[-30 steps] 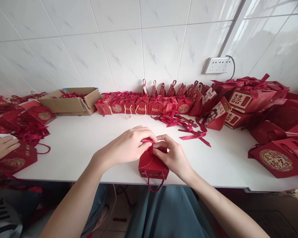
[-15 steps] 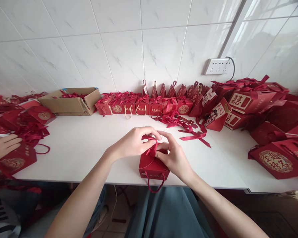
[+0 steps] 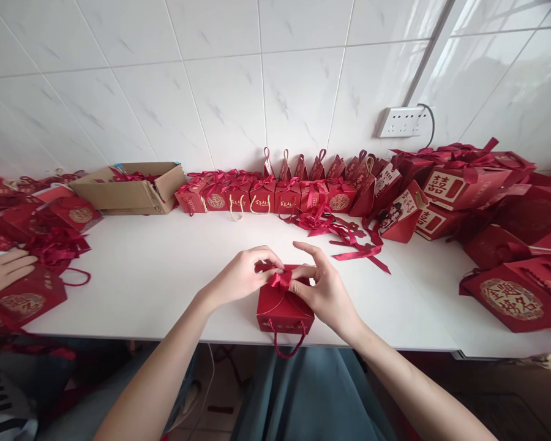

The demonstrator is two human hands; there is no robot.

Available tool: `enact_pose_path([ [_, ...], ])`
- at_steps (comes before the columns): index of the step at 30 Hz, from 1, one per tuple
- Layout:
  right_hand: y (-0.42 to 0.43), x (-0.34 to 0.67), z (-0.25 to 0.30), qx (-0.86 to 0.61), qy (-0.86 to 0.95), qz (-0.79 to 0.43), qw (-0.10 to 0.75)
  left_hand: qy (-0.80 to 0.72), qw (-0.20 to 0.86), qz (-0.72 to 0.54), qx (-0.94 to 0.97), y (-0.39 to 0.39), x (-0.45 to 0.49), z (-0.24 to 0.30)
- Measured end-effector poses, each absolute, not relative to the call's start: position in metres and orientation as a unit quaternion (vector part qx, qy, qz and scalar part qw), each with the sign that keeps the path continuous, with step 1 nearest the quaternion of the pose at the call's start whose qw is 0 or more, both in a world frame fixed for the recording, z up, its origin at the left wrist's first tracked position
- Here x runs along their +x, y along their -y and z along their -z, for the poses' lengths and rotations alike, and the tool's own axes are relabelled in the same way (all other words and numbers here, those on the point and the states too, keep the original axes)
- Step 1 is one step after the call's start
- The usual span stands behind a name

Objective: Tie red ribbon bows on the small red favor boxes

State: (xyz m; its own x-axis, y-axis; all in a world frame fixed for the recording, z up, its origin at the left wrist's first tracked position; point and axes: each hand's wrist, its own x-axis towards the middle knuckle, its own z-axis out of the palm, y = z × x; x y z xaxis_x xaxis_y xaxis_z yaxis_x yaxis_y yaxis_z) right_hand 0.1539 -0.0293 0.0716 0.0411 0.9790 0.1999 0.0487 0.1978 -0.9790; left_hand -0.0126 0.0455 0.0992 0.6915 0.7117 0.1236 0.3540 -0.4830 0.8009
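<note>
A red gift box [image 3: 275,306] stands at the table's front edge, its twisted cord handle [image 3: 288,352] hanging over the edge. Dark red satin ribbon [image 3: 281,280] is looped on the box's top. From the left, my left hand [image 3: 247,269] pinches the ribbon between thumb and fingers. My right hand [image 3: 320,278] pinches the other side of the ribbon with the thumb and a bent finger, its index finger raised off the ribbon. The fingers partly hide the ribbon's middle.
Rows of red gift boxes [image 3: 262,195] line the wall. Loose ribbons [image 3: 360,252] lie in front of them. An open cardboard box [image 3: 119,197] stands at back left. Stacked boxes [image 3: 509,300] fill the right. Another person's hand [image 3: 10,274] rests on boxes at far left.
My left hand has come down and slightly left, and the ribbon's loop now lies lower and flatter over the box. My right index finger has lifted away from the left hand.
</note>
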Motion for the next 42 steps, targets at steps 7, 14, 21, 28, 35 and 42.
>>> enact_pose_path([
  [7, 0.031, 0.154, -0.073, -0.494, 0.565, -0.4, 0.526, -0.329, 0.333, -0.25, 0.848, -0.023, -0.021, -0.091],
  [14, 0.038, 0.152, -0.077, -0.547, 0.625, -0.236, 0.504, -0.339, 0.328, -0.283, 0.835, -0.017, -0.024, -0.082],
  [21, 0.037, 0.152, -0.075, -0.524, 0.647, -0.226, 0.507, -0.331, 0.318, -0.293, 0.839, -0.019, -0.02, -0.078],
  [28, 0.038, 0.163, -0.076, -0.514, 0.65, -0.277, 0.486, -0.336, 0.35, -0.295, 0.823, -0.021, -0.022, -0.078],
  [35, 0.036, 0.162, -0.072, -0.525, 0.619, -0.276, 0.515, -0.322, 0.315, -0.269, 0.851, -0.018, -0.022, -0.081],
  [42, 0.036, 0.16, -0.073, -0.54, 0.618, -0.271, 0.503, -0.337, 0.322, -0.261, 0.845, -0.016, -0.016, -0.082],
])
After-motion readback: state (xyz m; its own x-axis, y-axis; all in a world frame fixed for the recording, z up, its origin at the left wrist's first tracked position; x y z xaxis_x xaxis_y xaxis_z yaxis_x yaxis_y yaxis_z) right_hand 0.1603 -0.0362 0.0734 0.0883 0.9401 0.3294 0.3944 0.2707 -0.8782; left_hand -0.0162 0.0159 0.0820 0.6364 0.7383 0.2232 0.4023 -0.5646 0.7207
